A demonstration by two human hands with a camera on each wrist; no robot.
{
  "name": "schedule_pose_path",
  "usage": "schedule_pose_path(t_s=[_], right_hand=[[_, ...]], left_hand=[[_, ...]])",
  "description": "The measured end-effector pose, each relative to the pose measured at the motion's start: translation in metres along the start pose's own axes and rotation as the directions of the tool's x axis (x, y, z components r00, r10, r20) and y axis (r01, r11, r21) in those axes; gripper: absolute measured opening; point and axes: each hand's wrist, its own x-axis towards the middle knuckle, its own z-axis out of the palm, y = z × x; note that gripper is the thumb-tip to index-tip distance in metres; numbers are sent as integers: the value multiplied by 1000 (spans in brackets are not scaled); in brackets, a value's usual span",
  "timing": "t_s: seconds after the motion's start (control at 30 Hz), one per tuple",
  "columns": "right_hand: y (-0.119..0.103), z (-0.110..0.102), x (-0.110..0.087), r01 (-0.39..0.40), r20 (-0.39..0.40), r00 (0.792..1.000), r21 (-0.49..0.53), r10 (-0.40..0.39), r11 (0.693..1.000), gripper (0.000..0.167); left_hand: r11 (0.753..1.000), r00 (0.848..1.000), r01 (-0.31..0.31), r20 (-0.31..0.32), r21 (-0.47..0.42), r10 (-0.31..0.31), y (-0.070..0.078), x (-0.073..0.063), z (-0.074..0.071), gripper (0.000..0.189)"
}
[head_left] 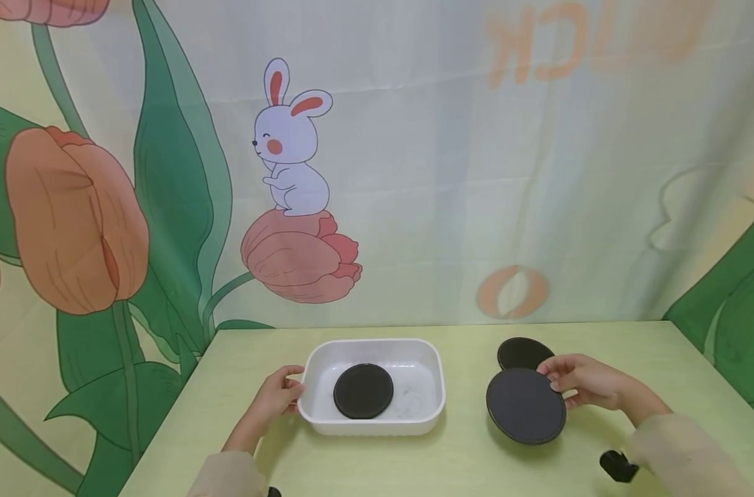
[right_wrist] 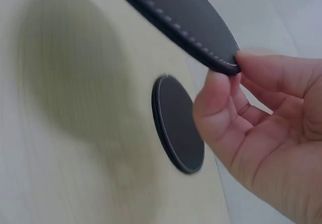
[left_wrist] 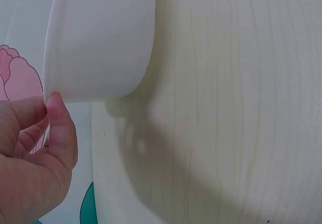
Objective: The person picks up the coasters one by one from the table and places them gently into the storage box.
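Note:
A white rectangular tub (head_left: 408, 429) stands on the table, and a round black coaster (head_left: 363, 391) lies inside it, left of centre. My left hand (head_left: 274, 398) pinches the tub's left rim between thumb and fingers, as the left wrist view also shows at the tub's corner (left_wrist: 100, 43). To the right, my right hand (head_left: 591, 383) pinches a second black coaster (head_left: 526, 406) by its edge, lifted and tilted above the table. White stitching runs along that coaster's rim (right_wrist: 176, 27). Behind it, more black coasters (right_wrist: 180, 126) lie on the table, seemingly stacked.
The pale green wood-grain table (head_left: 464, 469) ends at a printed curtain (head_left: 414, 207) with tulips and a rabbit. A small black object (head_left: 618, 466) shows beside the right sleeve. The tub stands to the left of the coasters on the table.

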Motion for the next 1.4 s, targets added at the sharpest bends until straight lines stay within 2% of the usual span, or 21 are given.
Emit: schedule_pose_path(t_s=[0.17,0.5,0.9,1.03,1.13,1.2,1.4], right_hand=[[-5,11,9,25,-38,999,43,-24,999,18],[-15,35,28,55,-58,997,88,-50,995,21],[-24,74,60,110,-48,993,159,-104,981,21],[-27,86,71,107,-53,994,183,-99,977,20],[-31,94,80,112,-62,993,189,-102,975,20],[-34,100,86,114,-70,992,192,-102,975,20],[-43,118,104,108,-114,990,209,-86,972,21]], left_hand=[[1000,1000,-3,2,-8,3,0,0,0,35],[1000,1000,-3,4,-18,3,0,0,-1,34],[1000,1000,5,-2,-12,-5,0,1,-1,34],[999,1000,-21,15,-25,22,-3,2,-3,34],[997,997,-67,41,-35,69,-6,2,-5,34],[997,996,-70,45,-38,72,-6,2,-5,34],[1000,1000,-6,5,-18,6,0,0,-2,33]])
